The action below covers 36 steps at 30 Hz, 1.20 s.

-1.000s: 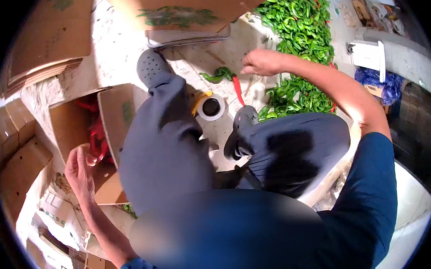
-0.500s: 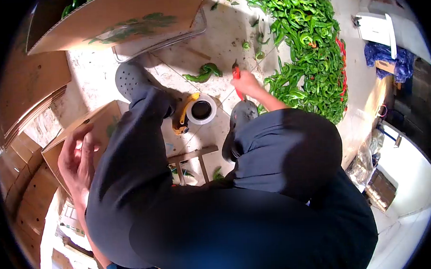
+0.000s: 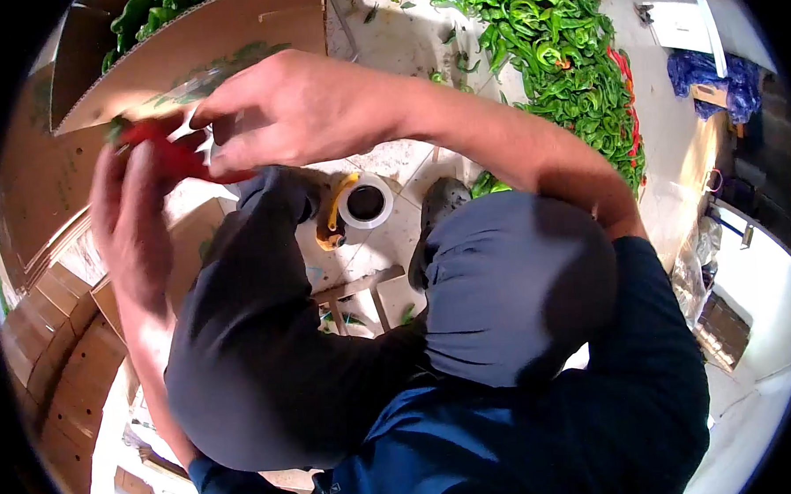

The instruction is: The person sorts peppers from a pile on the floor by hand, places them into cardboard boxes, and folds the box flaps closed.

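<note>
A red pepper (image 3: 173, 158) with a green stem is up at the left, in front of a cardboard box (image 3: 237, 55). My left hand (image 3: 137, 223) is closed around its stem half, with the fingers slightly blurred. From the other side my right hand (image 3: 292, 110) reaches across and grips the tip half, which is partly hidden under its fingers. Inside the box lie green peppers (image 3: 143, 20). Below the hands, on the floor, a white round container (image 3: 364, 201) with a dark inside stands beside a yellow curved piece (image 3: 336, 205).
A large heap of green peppers (image 3: 556, 72) spreads over the tiled floor, with red peppers (image 3: 628, 104) along its right edge. Flattened cardboard (image 3: 60, 337) is at the left. Blue plastic (image 3: 738, 100) lies at the right. My knees (image 3: 521, 286) frame the middle.
My right hand has carried the red pepper from beside the heap up and left to my left hand. My left hand has risen and closed on it. The view has shifted slightly.
</note>
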Each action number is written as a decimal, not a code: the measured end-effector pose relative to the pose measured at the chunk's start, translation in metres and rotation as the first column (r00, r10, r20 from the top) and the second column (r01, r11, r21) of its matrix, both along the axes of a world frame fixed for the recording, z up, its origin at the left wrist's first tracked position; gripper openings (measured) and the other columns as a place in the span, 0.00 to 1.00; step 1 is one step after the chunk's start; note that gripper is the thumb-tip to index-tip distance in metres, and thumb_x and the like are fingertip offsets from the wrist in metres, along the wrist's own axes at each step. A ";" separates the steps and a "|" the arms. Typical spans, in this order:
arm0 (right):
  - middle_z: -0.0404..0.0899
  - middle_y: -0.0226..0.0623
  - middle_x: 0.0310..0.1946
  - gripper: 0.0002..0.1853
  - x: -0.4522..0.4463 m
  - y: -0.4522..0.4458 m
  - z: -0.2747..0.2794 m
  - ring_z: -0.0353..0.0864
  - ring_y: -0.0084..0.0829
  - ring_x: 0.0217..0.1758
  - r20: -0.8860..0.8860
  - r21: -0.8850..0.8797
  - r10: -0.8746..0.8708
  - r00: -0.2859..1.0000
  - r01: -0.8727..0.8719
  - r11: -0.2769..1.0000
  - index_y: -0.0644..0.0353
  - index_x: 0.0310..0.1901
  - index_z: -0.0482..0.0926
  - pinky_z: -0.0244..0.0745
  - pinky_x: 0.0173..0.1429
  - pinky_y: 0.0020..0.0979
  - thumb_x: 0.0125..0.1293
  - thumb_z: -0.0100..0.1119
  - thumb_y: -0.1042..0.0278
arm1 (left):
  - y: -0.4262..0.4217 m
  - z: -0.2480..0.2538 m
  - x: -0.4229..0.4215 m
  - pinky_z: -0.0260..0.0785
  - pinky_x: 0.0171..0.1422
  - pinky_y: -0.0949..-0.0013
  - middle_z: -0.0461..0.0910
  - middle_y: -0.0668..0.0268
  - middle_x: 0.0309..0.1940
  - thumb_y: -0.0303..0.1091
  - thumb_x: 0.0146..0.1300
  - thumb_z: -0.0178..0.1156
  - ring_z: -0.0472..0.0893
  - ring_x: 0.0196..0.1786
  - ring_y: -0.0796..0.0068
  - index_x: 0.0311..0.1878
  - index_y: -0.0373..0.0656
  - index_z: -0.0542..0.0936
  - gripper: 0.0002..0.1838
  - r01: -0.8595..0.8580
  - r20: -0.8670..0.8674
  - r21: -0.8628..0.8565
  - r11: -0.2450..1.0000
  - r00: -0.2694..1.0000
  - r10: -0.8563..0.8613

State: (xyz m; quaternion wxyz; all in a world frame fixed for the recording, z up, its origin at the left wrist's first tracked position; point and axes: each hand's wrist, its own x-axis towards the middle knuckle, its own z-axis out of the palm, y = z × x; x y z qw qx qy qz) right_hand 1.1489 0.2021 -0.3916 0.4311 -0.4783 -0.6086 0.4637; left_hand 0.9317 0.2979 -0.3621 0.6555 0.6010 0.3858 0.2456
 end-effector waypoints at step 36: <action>0.80 0.48 0.50 0.19 0.014 -0.233 -0.189 0.80 0.47 0.57 0.356 -0.437 -0.131 0.925 0.289 0.852 0.61 0.54 0.81 0.77 0.61 0.47 0.62 0.62 0.66 | -0.019 0.002 -0.090 0.71 0.70 0.59 0.77 0.56 0.67 0.42 0.77 0.58 0.79 0.66 0.63 0.71 0.36 0.72 0.26 0.067 -0.508 0.292 0.954 0.856 0.096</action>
